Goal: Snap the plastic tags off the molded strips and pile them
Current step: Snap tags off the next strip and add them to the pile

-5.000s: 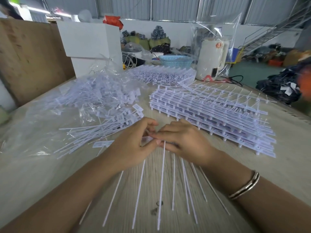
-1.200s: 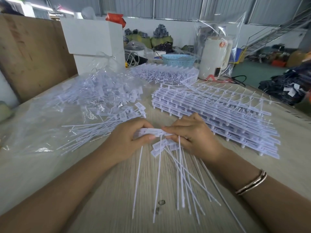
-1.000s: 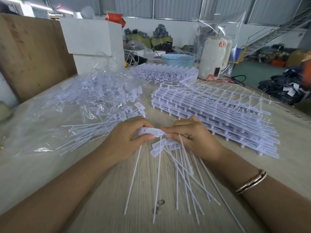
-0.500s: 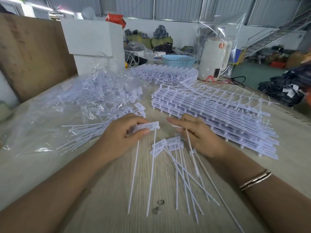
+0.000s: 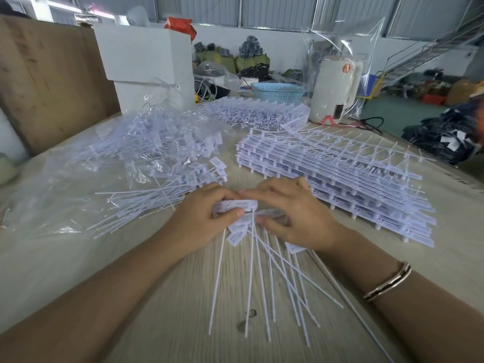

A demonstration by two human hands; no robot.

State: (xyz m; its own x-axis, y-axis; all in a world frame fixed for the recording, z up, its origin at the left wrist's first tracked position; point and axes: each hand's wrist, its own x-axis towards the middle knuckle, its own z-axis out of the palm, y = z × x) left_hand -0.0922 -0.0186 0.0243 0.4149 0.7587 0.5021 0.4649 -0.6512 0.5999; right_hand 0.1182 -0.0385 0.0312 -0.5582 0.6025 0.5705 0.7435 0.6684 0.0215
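Half a second ago the two hands were apart, the left holding a short piece of strip alone; now the right hand (image 5: 296, 218) has closed back in and both meet over it. That strip remnant (image 5: 237, 205), two tags wide by the look of it with two long tails hanging toward the viewer, sits between the hands just above the counter (image 5: 78, 271). The left hand (image 5: 203, 221) pinches its left part between thumb and curled fingers, while the right hand's fingers curl down over the other end, thumb beneath; exactly what the right thumb presses cannot be told. A loose fan of freed tags (image 5: 262, 258) lies right under the hands, heads beneath the right palm. I judge this the snapping step on the last tags of this strip. Next comes a short opposing twist, then laying the pieces with the fan. Far more waits: the stack of molded strips (image 5: 340, 179) at right, and the finished heap on clear plastic (image 5: 162, 153) at left.
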